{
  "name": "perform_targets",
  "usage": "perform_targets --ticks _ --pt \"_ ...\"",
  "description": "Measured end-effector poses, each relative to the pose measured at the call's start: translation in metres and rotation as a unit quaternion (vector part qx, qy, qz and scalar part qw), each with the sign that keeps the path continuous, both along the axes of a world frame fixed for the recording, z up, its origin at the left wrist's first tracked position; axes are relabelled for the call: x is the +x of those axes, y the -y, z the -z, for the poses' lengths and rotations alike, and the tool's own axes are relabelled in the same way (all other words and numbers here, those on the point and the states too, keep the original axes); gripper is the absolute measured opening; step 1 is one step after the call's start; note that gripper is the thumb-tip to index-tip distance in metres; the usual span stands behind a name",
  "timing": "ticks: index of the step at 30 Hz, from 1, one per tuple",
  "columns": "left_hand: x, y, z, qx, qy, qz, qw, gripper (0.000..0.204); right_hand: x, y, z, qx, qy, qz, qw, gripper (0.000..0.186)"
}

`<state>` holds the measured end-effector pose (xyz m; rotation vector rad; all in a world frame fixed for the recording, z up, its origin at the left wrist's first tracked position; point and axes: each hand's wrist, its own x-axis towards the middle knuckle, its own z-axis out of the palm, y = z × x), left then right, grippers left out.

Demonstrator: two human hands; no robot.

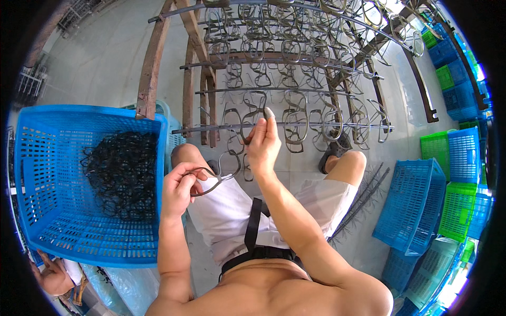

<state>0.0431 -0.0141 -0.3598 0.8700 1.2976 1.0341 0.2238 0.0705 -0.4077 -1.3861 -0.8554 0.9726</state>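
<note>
My left hand (179, 187), left of centre, is closed on a thin, curved frame (212, 187), partly dark and partly silvery, held low in front of the rack. My right hand (263, 142) is raised to the rack's lowest visible bar (311, 125), fingers pinched on a looped metal frame (243, 126) there; a pale cover shows on one fingertip. Similar looped frames (295, 137) hang in rows from several bars above and beside it. Just left of my left hand stands a large blue plastic basket (87, 110) with a tangled heap of black thin pieces (121, 174).
Brown uprights (153, 63) carry the bars. Stacked blue and green crates (458, 205) stand along the right, near dark branched rods (361, 200) on the floor. Another person (60, 276) is at the lower left edge, beside clear blue plastic sheeting (121, 287).
</note>
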Motion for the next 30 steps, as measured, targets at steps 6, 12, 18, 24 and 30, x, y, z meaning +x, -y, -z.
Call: perform_targets --ticks 6,12,18,24,30 --pt "-0.005 0.002 -0.006 0.049 -0.013 0.076 0.996 0.018 0.021 0.040 -0.030 0.146 0.397 -0.042 0.905 0.039" --pt "-0.006 -0.024 -0.023 0.071 0.016 0.102 0.992 0.015 0.029 0.049 -0.047 0.117 0.111 -0.450 0.878 0.019" --pt "0.016 -0.040 -0.015 0.166 0.159 -0.173 0.958 0.013 -0.004 0.045 -0.026 0.051 -0.283 -0.254 0.923 0.059" --pt "0.046 -0.050 0.024 0.359 -0.315 -0.077 0.875 0.023 -0.056 0.038 -0.013 0.082 -0.011 -0.081 0.993 0.030" --pt "0.031 -0.058 0.042 0.199 -0.260 -0.167 0.930 0.028 -0.064 0.015 0.008 0.021 0.056 -0.043 0.997 0.033"
